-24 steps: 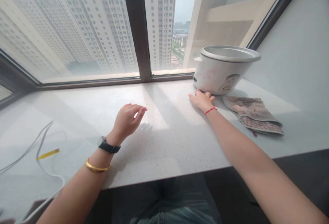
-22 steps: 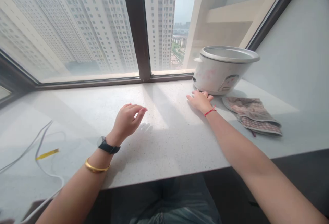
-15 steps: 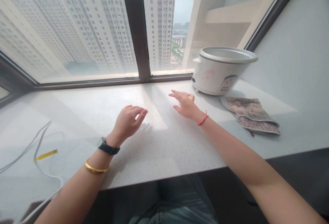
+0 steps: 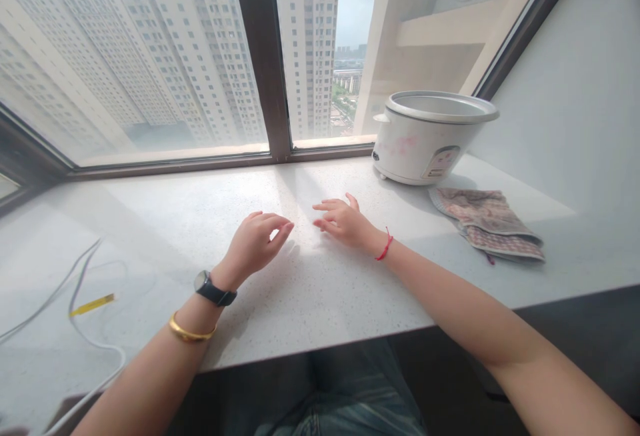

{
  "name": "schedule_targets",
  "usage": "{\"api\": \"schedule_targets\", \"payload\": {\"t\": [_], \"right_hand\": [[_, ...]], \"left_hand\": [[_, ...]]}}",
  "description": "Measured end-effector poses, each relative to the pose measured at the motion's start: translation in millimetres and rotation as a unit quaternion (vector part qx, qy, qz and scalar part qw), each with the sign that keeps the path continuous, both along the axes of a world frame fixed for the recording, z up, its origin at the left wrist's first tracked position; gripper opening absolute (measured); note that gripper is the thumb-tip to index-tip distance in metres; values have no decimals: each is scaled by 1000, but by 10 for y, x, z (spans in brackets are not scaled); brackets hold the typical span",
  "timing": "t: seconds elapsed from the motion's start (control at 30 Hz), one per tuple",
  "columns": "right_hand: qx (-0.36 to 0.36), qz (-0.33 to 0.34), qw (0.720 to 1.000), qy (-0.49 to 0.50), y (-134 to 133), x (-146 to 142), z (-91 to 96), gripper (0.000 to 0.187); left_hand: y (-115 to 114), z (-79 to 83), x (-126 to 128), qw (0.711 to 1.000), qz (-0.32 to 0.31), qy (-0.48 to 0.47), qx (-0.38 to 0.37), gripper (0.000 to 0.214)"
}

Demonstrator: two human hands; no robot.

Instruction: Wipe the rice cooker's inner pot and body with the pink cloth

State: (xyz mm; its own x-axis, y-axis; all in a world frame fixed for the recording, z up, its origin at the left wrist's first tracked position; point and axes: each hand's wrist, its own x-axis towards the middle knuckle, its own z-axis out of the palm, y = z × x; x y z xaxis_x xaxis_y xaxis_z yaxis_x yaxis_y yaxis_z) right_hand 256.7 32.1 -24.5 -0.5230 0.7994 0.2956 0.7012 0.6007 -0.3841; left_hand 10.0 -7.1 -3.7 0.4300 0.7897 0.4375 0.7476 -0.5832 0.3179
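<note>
My left hand is over the white speckled windowsill, fingers curved and the thumb tip against the fingertips in a pinch. A gap shows between thumb and fingers behind the tips, and whatever the tips may hold is too small to make out. Facing it from the right, my right hand has its fingers apart, with one finger raised. I see nothing in it. The two hands are a short way apart and do not touch. The left wrist wears a black watch and a gold bangle; a red string bracelet circles the right wrist.
A white rice cooker without a lid stands at the back right, by the window. In front of it lies a folded checked cloth. White cable with a yellow tag runs along the left. The sill's front edge is near my legs.
My right hand has moved left and slightly toward me, closer to my left hand. My left hand has shifted slightly right and keeps its pinch.
</note>
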Motion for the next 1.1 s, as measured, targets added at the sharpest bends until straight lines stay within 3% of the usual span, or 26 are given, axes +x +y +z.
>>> {"api": "schedule_targets", "payload": {"t": [0.07,0.17,0.2,0.37,0.53,0.73,0.87,1.1], "right_hand": [[13,-11,1000,-1,13,16,-1,20],[15,-12,1000,3,-8,19,-1,59],[9,-9,1000,1,-17,14,-8,62],[10,-24,1000,2,-6,-11,-67,34],[21,-37,999,11,7,-9,-73,32],[36,5,999,39,-172,-102,-10,31],[67,13,993,98,-311,-173,34,28],[98,4,979,177,-326,-187,29,18]], "left_hand": [[4,-5,-2,1000,-1,-1,1,29],[13,-9,-2,1000,-5,0,5,27],[16,-11,-2,1000,-6,2,6,26],[50,-49,-23,1000,4,15,18,21],[84,-109,-56,999,31,4,35,19],[80,-117,-15,999,-26,-3,47,24],[55,-100,19,994,-68,-64,59,24],[-3,-67,67,984,-80,-155,42,15]]}}
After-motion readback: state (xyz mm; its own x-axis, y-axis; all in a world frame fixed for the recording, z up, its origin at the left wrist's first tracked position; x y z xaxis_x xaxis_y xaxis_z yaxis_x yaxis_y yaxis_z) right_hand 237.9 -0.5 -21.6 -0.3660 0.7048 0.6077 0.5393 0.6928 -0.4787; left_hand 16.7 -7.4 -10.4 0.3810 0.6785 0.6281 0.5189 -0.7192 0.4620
